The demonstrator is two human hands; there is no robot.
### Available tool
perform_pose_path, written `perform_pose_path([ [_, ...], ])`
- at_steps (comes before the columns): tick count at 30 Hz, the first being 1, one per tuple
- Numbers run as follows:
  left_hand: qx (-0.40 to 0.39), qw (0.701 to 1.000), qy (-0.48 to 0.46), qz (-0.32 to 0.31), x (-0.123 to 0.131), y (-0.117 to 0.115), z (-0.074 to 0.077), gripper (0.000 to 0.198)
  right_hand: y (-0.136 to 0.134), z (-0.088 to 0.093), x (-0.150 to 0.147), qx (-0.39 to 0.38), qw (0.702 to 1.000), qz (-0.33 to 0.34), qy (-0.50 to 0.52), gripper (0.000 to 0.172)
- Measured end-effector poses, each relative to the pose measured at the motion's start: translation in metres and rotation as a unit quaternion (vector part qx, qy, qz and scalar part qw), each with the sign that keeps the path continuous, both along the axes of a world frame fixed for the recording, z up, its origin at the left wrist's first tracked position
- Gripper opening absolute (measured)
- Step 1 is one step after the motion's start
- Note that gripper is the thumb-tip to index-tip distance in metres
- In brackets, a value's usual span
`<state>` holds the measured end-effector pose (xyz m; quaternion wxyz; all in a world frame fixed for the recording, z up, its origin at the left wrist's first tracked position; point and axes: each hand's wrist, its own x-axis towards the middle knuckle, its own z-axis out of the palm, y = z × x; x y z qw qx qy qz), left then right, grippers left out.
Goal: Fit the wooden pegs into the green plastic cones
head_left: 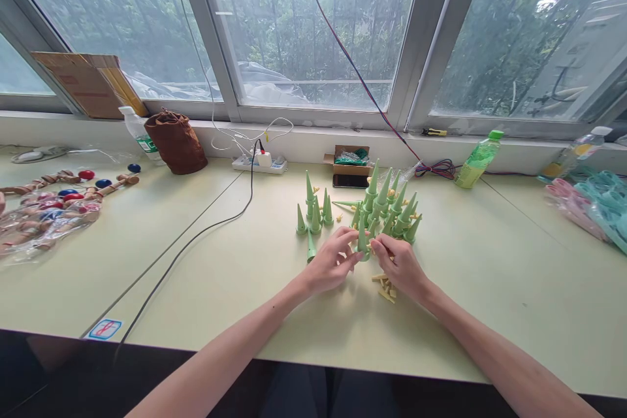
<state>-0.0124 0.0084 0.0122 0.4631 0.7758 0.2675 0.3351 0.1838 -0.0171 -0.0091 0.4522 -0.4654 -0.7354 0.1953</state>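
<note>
My left hand (334, 261) is closed around the base of a pale green pointed cone (362, 235), which stands upright. At its right side my right hand (400, 266) is pinched shut, with a bit of a small yellow piece (371, 245) showing at the fingertips. Most of that piece is hidden by the fingers. Below my right hand lies a little pile of yellow pieces (386, 296). Just behind the hands stands a dense group of green cones (385, 199), and a smaller group of green cones (316, 219) is to the left.
A small open carton (337, 158) and a dark phone (351, 181) lie behind the cones. A black cable (206, 227) runs from the power strip (274, 164) across the table. Bottles, including a green-capped bottle (480, 160), stand by the window. Wooden toys (53, 209) lie left.
</note>
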Motion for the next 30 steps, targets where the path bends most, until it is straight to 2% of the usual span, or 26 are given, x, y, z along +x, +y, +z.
perform_pose_path([
  [4,0.074,0.997,0.016,0.031,0.0008,0.0007,-0.0053,0.033,-0.0004,0.0002,-0.0012,0.001,1.0,-0.006,0.007,0.036],
  [7,0.097,0.992,0.029,0.069,0.0024,0.0012,-0.007,0.032,-0.0015,0.0012,-0.0022,0.001,1.0,-0.017,0.019,0.033],
  [11,0.098,0.986,0.022,0.131,0.004,0.001,-0.0055,0.032,-0.0027,0.0027,-0.0034,0.005,0.999,-0.031,0.042,0.03],
  [14,0.069,0.984,0.005,0.163,0.0046,0.0011,-0.0042,0.028,-0.0027,0.0034,-0.0039,0.014,0.997,-0.039,0.058,0.029],
  [20,-0.041,0.992,0.028,0.116,0.005,0.0002,-0.0035,0.061,-0.0031,0.0038,-0.004,0.02,0.998,-0.03,0.047,0.026],
  [23,-0.078,0.992,0.033,0.091,0.0044,-0.0009,-0.0019,0.062,-0.0034,0.0034,-0.0036,0.009,0.999,-0.013,0.032,0.025],
  [30,-0.075,0.993,0.051,0.075,0.0014,-0.0006,-0.0002,0.055,-0.0024,0.0023,-0.0024,-0.005,1.0,-0.009,0.025,0.027],
])
